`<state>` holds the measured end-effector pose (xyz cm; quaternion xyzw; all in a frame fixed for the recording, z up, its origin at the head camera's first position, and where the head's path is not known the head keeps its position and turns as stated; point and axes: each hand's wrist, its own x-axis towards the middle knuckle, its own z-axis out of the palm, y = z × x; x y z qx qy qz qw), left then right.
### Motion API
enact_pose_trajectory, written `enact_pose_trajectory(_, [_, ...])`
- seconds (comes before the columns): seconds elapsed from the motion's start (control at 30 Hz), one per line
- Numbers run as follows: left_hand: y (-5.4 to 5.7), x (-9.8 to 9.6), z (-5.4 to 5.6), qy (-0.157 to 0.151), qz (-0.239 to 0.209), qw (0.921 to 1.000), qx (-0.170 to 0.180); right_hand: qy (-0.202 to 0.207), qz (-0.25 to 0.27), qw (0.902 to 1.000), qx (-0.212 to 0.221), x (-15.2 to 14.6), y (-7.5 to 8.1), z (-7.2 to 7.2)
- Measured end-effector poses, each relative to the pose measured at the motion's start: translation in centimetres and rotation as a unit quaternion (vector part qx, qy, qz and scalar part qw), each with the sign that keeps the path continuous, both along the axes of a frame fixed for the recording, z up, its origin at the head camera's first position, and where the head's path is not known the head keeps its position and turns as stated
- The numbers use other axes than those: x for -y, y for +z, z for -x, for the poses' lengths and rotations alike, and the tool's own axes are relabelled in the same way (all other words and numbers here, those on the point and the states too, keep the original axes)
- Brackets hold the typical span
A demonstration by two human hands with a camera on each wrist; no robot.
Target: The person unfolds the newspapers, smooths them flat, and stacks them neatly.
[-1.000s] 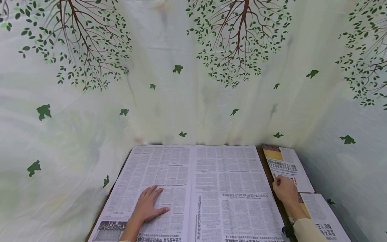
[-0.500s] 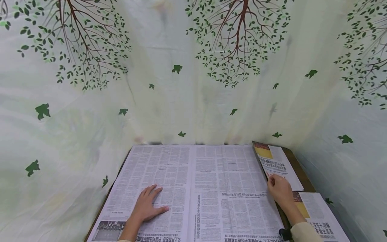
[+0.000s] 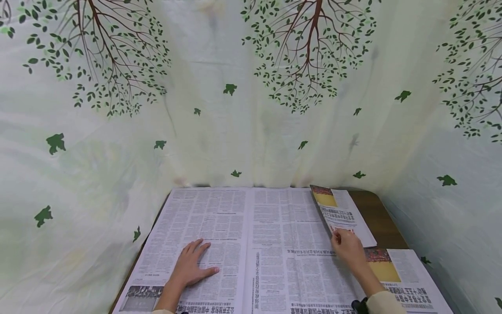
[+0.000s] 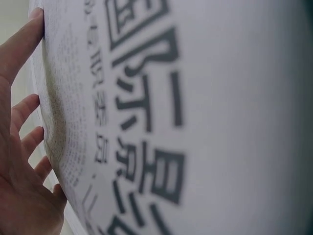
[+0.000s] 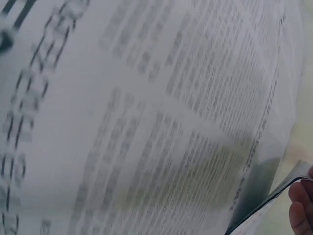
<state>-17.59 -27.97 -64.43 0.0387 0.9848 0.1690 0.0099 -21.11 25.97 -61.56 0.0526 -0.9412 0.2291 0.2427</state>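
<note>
A large newspaper lies spread open in the head view, its centre fold running away from me. On its left page rests my left hand, fingers spread; the left wrist view shows those fingertips against the printed sheet. My right hand pinches the left edge of a folded newspaper that has a red and yellow picture at its far corner. This folded paper overlaps the open sheet's right side, its left edge raised. In the right wrist view, curled fingers hold that edge.
A second folded newspaper lies at the near right, partly behind the right forearm. Brown tabletop shows at the back right. A pale curtain printed with trees and leaves hangs behind and on both sides.
My right hand has drawn the folded newspaper leftward from the table's right side onto the open sheet, baring brown tabletop. The left hand has stayed in place.
</note>
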Motion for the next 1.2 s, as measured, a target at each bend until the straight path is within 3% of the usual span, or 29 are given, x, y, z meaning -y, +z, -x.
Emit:
enact_pose_trajectory(0.43, [0.0,0.2,0.3,0.003,0.000,1.0000,0.004,0.043,-0.008,0.9968,-0.067,3.8,-1.1,0.1])
enact_pose_trajectory(0.7, [-0.1,0.0,0.3,0.006,0.000,1.0000,0.001,0.069,-0.001,0.9943,-0.081,5.4,-1.4,-0.2])
enact_pose_trajectory(0.9, [0.1,-0.1,0.1,0.005,-0.005,1.0000,-0.006,0.072,-0.004,0.9945,-0.076,6.9,-1.1,-0.6])
enact_pose_trajectory(1.2, [0.7,-0.3,-0.3,0.005,-0.010,0.9998,-0.018,0.100,0.018,0.9945,-0.028,9.8,-1.0,-1.9])
